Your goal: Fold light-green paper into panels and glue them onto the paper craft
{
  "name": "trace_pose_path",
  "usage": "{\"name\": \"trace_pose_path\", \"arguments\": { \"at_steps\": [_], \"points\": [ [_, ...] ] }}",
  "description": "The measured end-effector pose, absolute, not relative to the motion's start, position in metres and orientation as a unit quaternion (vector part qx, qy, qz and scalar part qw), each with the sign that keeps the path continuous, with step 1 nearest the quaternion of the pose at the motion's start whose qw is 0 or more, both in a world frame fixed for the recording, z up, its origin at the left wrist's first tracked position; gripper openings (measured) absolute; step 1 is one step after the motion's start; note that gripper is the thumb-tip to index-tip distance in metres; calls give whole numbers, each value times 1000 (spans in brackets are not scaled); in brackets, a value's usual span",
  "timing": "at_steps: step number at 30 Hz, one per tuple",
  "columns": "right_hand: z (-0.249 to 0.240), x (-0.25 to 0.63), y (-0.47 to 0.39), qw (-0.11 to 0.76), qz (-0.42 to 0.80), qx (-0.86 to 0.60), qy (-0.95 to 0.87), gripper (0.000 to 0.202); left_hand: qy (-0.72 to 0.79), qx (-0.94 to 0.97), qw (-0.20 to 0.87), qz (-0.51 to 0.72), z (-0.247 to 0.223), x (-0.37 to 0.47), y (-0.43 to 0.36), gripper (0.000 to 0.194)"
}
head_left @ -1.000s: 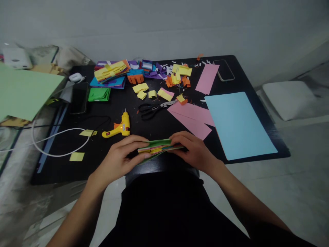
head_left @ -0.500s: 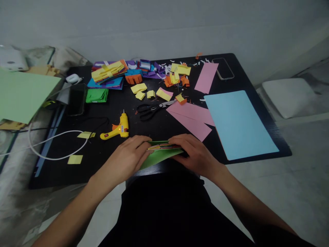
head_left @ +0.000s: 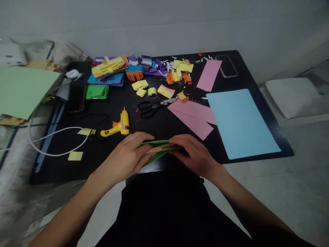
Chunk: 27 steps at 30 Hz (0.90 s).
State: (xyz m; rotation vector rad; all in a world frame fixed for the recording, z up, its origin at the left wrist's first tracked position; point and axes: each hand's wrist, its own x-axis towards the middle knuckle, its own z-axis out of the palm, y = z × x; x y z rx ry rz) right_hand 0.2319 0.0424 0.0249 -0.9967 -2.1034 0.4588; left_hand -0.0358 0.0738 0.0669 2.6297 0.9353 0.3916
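Note:
At the table's near edge, a green paper (head_left: 156, 156) is bent around a thin stack of coloured paper (head_left: 162, 148). My left hand (head_left: 132, 152) is closed on the left end of this bundle, fingers over the top edge and thumb in front. On the right end, my right hand (head_left: 194, 152) pinches the same bundle between thumb and fingers. Just beyond my left hand lies a yellow glue gun (head_left: 118, 125). Black-handled scissors (head_left: 154, 106) rest farther back, their blades beside pink paper strips (head_left: 192, 116).
A light blue sheet stack (head_left: 243, 123) covers the table's right side. Folded paper bundles (head_left: 109, 68) and cut scraps (head_left: 177, 77) line the back. A white cable (head_left: 58, 154) loops at left near a dark phone (head_left: 76, 97). Another phone (head_left: 226, 66) lies back right.
The green paper's front flap has come up closer around the stack, so less of it shows below. Both hands keep their hold. The view has shifted slightly.

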Motion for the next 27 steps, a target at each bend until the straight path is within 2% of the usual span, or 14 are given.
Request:
{"name": "trace_pose_path", "arguments": {
  "at_steps": [7, 13, 17, 22, 27],
  "points": [
    [22, 228, 42, 425, 175, -372, -806, 27, 344, 914, 181, 119, 78, -38, 77, 29],
    [21, 227, 42, 465, 213, -395, -763, 15, 334, 900, 216, 178, 81, -51, 73, 37],
    [21, 226, 40, 480, 268, -434, -714, 10, 355, 886, 197, 225, 67, -51, 69, 20],
    [19, 222, 43, 510, 399, -493, -582, 27, 356, 864, 196, 296, 59, -44, 69, 23],
    [14, 218, 50, 522, 501, -494, -482, 36, 397, 820, 251, 328, 55, -38, 72, 16]
  ]
}}
